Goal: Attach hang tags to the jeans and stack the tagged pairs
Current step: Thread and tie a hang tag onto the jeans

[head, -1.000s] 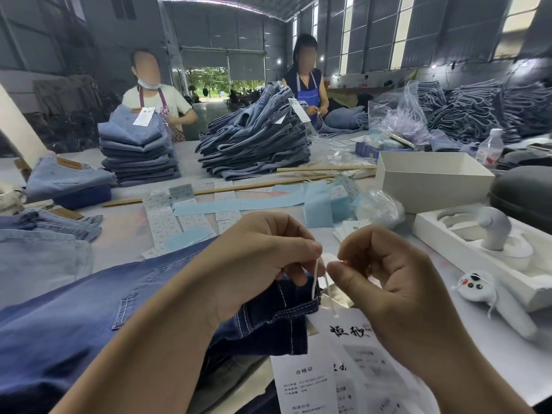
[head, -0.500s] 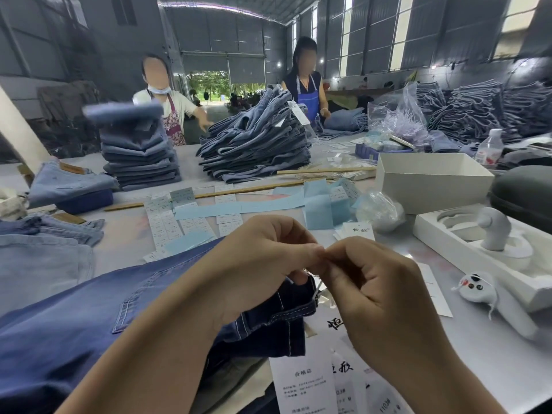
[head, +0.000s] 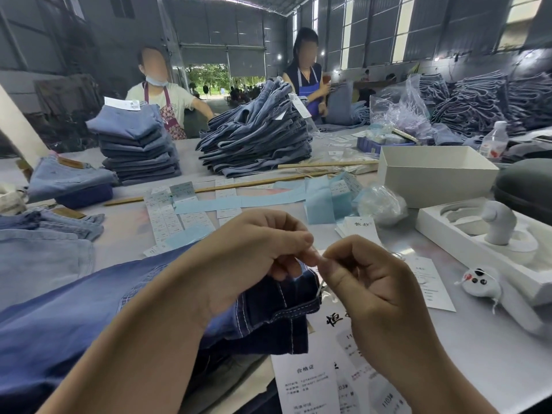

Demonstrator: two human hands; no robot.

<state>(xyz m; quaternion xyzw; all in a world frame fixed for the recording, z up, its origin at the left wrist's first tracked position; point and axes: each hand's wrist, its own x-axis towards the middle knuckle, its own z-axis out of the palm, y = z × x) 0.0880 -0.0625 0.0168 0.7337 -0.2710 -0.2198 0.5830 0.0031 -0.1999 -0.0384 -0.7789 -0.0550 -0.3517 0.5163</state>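
1. Left hand (head: 254,252) and right hand (head: 370,291) meet fingertip to fingertip, both pinching a thin white string (head: 320,289);
2. dark jeans (head: 89,318) lie beneath on the table (head: 493,354); hang tags (head: 304,380) dangle below.

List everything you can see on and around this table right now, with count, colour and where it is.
Dark blue denim jeans: one, near left, under the hands.
White string: one, at the waistband.
White printed hang tags: several, near edge, below the hands.
Folded blue jeans stacks: two, far side of table.
Pale blue paper strips: several, table centre.
Open white cardboard box: one, right.
White moulded tray: one, far right.
Clear plastic bottle: one, right rear.
Workers in aprons: two, behind table.
Left hand: pinching string.
Right hand: pinching string.
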